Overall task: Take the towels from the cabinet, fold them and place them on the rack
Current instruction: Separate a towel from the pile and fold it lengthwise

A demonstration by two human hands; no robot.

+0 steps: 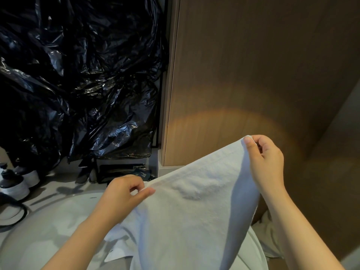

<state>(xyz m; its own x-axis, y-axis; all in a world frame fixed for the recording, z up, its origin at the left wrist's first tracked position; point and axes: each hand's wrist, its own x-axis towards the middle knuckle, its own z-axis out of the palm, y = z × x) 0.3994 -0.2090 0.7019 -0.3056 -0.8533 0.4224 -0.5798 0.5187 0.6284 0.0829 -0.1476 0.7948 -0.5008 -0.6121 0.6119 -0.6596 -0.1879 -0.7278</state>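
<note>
Over the sink basin point(48, 215) a white towel point(194, 207) is pinched by left hand point(124, 193) and right hand point(266, 160); wetting is risked if dropped.

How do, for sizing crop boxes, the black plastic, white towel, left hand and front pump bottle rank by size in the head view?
black plastic
white towel
left hand
front pump bottle
Hand is nearer the camera; last two unsure.

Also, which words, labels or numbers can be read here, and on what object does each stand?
None can be read.
Dark card beyond the left hand: faint pale print, too small and blurred.
Bottles at the left edge: no legible label.
Towel: no print visible.
</note>
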